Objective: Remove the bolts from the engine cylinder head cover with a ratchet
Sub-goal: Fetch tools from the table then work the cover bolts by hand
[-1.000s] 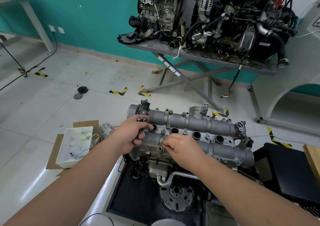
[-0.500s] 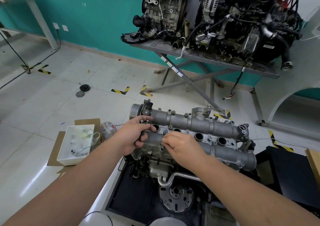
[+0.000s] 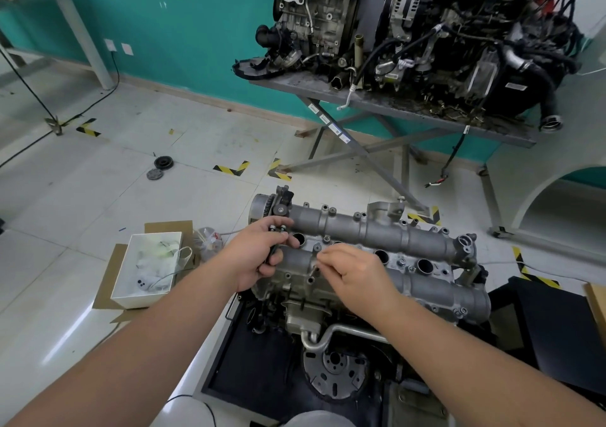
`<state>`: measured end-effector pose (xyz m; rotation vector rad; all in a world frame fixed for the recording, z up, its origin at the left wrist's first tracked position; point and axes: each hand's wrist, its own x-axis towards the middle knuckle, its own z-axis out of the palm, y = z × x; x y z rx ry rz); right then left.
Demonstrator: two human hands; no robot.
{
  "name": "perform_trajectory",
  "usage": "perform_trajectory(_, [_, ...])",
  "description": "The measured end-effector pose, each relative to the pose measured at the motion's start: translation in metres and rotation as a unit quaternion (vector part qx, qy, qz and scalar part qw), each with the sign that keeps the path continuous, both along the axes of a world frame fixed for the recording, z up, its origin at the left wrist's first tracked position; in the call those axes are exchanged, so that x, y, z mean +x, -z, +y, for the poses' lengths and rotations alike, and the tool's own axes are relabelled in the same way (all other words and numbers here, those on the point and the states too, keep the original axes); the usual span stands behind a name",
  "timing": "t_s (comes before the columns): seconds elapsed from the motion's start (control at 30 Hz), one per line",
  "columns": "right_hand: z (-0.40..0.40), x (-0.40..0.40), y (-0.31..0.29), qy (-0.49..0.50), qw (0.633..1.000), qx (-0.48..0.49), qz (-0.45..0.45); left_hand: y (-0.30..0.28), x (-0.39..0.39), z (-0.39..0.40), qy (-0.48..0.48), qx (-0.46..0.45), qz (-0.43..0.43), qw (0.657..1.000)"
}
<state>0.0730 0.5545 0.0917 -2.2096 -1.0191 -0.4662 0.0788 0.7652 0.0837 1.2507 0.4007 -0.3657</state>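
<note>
My left hand (image 3: 259,256) gripped a bunch of loose bolts (image 3: 277,234) beside the cylinder head cover (image 3: 377,239). My right hand (image 3: 351,271) pinched what looked like another bolt (image 3: 313,271) at the cover's near rail, fingertips together; the view blurred there.
</note>
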Motion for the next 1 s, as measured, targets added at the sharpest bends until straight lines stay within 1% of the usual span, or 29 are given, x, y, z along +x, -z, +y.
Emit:
perform_trajectory(0.13, [0.004,-0.002,-0.001,-0.025,0.998,-0.054,-0.009,0.000,0.001,-0.001,-0.002,0.002,0.002,1.000])
perform_trajectory(0.27, [0.006,0.001,0.000,-0.038,0.997,-0.069,-0.015,0.000,0.001,-0.001,-0.003,0.008,0.002,1.000])
perform_trajectory(0.4, [0.005,-0.002,0.009,-0.067,0.991,-0.111,-0.023,-0.001,0.001,-0.001,0.000,0.007,0.003,1.000])
perform_trajectory(0.53, [0.004,-0.003,0.017,-0.048,0.990,-0.127,-0.022,-0.001,-0.001,0.000,0.003,0.007,0.001,1.000])
perform_trajectory(0.6, [0.005,-0.003,0.018,-0.029,0.981,-0.188,-0.038,-0.001,-0.001,0.000,0.004,0.009,0.001,1.000])
perform_trajectory(0.67, [0.003,-0.003,0.017,-0.007,0.970,-0.243,-0.029,-0.001,-0.001,0.001,0.005,0.010,0.001,1.000])
perform_trajectory(0.73, [0.002,-0.003,0.014,0.007,0.964,-0.266,-0.014,0.000,-0.001,0.001,0.007,0.010,0.000,1.000])
perform_trajectory(0.83, [0.006,-0.003,0.007,0.034,0.961,-0.274,-0.005,0.000,-0.002,0.000,0.008,0.015,-0.003,1.000])
perform_trajectory(0.93, [0.009,-0.006,0.009,-0.008,0.952,-0.307,-0.009,-0.001,-0.003,-0.001,0.011,0.024,-0.007,1.000])
perform_trajectory(1.0, [0.004,-0.003,0.009,-0.017,0.950,-0.313,0.010,-0.002,-0.005,-0.001,0.016,0.035,-0.008,0.999])
